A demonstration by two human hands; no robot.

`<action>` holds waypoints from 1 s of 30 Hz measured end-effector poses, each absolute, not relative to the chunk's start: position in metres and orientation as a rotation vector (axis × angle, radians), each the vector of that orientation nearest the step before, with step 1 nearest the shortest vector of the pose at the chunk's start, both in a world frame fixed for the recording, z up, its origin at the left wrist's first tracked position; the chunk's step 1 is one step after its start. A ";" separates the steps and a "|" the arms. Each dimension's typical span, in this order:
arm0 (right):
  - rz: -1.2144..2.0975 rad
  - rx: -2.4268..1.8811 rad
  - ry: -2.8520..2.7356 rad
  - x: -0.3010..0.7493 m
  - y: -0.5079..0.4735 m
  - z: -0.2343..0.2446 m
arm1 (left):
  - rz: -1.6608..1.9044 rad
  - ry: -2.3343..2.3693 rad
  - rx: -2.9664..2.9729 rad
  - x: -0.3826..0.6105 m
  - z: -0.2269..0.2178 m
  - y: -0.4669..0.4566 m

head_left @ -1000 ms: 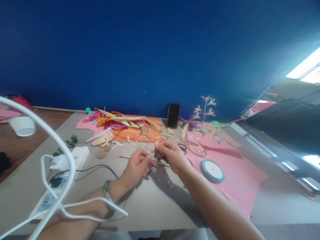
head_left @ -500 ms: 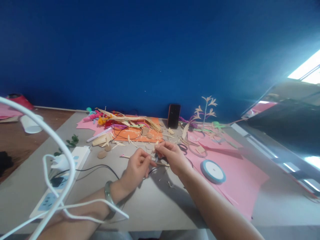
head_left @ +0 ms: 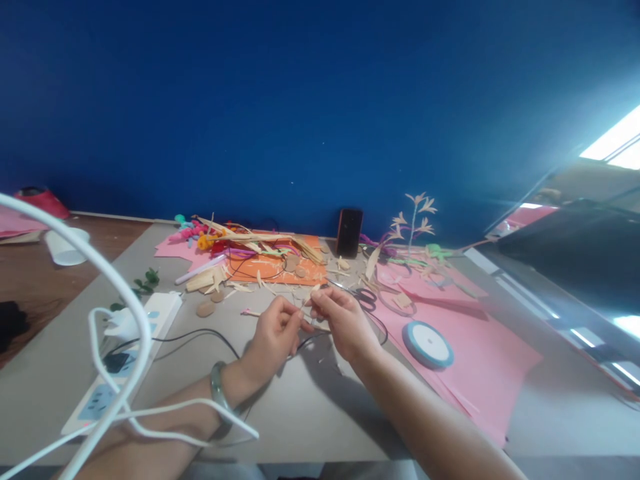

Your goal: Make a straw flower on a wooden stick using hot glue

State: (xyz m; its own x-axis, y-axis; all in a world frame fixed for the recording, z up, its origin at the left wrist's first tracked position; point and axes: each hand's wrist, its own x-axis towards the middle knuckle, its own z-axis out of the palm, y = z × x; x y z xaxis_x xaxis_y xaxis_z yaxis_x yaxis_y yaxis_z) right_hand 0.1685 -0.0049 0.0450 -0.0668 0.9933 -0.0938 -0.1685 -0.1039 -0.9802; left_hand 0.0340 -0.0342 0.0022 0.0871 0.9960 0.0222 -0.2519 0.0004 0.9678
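Note:
My left hand, with a green bangle on its wrist, is closed with thumb and index finger pressed together. Fingertips of my right hand meet it from the right in a pinch, near a small pale husk-like strip. What lies between the fingertips is mostly hidden. A thin pale stick with a pink tip runs behind the left fingers and shows again under the right hand; I cannot tell whether it is gripped. Scissors lie just beyond my right hand.
A blue ribbon roll sits on pink paper. Husk strips cover an orange sheet. A phone stands at the back, beside a husk flower stem. White cables loop over a power strip at left.
My right hand has turned slightly and come closer to the left fingertips. More of the scissors now shows behind it. My left hand stays almost in place.

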 end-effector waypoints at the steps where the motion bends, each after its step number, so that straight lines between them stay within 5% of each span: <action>1: 1.401 -1.123 -1.072 0.168 -0.005 0.045 | 1.259 0.954 1.067 0.034 0.003 -0.035; 30: 1.397 -1.104 -1.106 0.168 -0.006 0.042 | 1.281 0.978 1.072 0.033 0.003 -0.034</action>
